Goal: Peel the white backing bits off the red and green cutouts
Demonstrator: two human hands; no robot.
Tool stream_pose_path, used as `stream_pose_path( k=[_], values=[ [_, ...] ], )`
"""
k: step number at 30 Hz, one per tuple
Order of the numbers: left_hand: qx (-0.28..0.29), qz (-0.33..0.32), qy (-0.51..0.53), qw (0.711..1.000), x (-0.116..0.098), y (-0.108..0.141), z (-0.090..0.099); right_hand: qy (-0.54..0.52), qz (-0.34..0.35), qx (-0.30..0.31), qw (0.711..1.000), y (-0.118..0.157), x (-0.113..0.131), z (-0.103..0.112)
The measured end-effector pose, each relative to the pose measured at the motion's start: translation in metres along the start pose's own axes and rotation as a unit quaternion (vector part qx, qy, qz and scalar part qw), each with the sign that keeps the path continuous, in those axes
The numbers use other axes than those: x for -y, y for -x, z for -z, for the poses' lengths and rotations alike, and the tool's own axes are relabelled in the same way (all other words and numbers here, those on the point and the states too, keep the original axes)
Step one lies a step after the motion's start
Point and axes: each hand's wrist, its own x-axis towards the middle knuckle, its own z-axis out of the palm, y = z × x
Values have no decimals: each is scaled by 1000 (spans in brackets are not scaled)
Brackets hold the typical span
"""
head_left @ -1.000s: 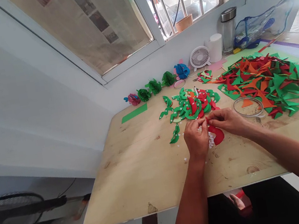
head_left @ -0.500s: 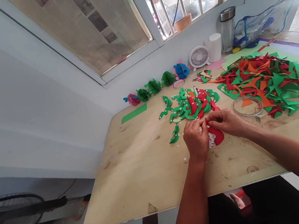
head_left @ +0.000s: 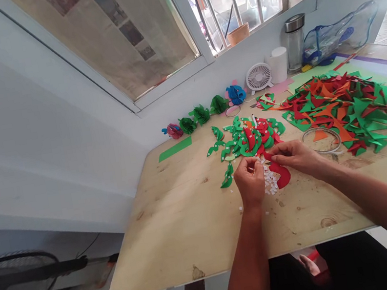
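Note:
My right hand (head_left: pixel 294 157) pinches the upper end of a curved red paper piece (head_left: pixel 280 175) between thumb and fingers. Just left of it, my left hand (head_left: pixel 251 177) is closed, its thumb and fingertips together above small white squares (head_left: pixel 270 182); what they hold is too small to make out. The white squares lie loosely on the table between my hands. Beyond my hands is a heap of curved green and red paper pieces (head_left: pixel 243 141), many dotted with white squares. One green piece (head_left: pixel 227 175) lies apart, left of my left hand.
A large pile of red, green and orange scraps (head_left: pixel 351 111) covers the right side, with a tape roll (head_left: pixel 322 140) before it. Along the wall stand paper pompoms (head_left: pixel 201 114), a small white fan (head_left: pixel 258 77), a white cylinder (head_left: pixel 279 65) and a glass bottle (head_left: pixel 296 43).
My left hand has moved slightly left, away from the red piece and my right hand. More of the white squares now shows between them. My right hand stays on the red piece.

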Motion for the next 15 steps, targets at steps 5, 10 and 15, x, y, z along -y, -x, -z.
stream_pose_path(
  k=[5,10,15],
  values=[
    [79,15,13,997,2,1,-2,-73,-44,2,996,2,9,2],
    [133,22,15,991,7,1,-4,-106,-55,-6,993,5,14,2],
    [130,90,122,980,5,-1,-4,-101,-56,-15,993,3,9,2]
  ],
)
